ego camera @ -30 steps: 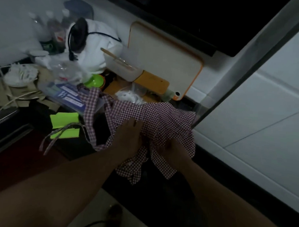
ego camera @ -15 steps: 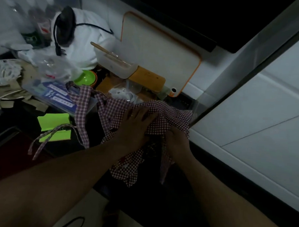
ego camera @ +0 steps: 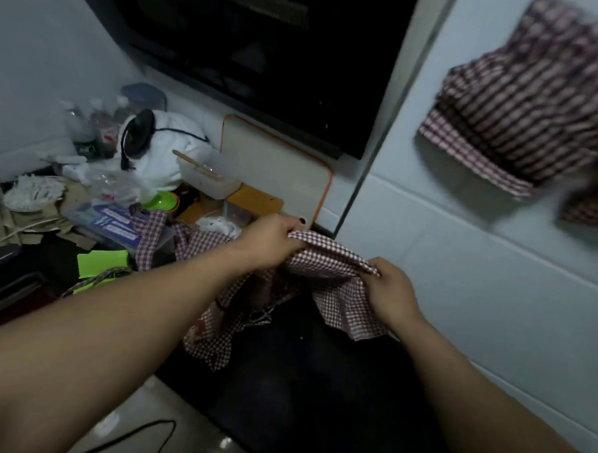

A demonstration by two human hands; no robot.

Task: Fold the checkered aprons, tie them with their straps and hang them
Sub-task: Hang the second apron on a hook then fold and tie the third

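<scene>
L hand (ego camera: 271,240) & R hand (ego camera: 389,292): each grip clamped on checkered apron (ego camera: 327,261), mid-frame. 2nd apron (ego camera: 518,109) hangs upper right. Blue box (ego camera: 109,219) label unreadable.

Two bare forearms are shown, the left forearm (ego camera: 133,308) and the right forearm (ego camera: 472,388), each uncovered along the whole length that is seen, from the lower edge of the view up to the wrist. The left hand (ego camera: 271,240) and the right hand (ego camera: 389,292) are likewise bare. Finer detail of the fingers and nails is lost in the dim light.
</scene>
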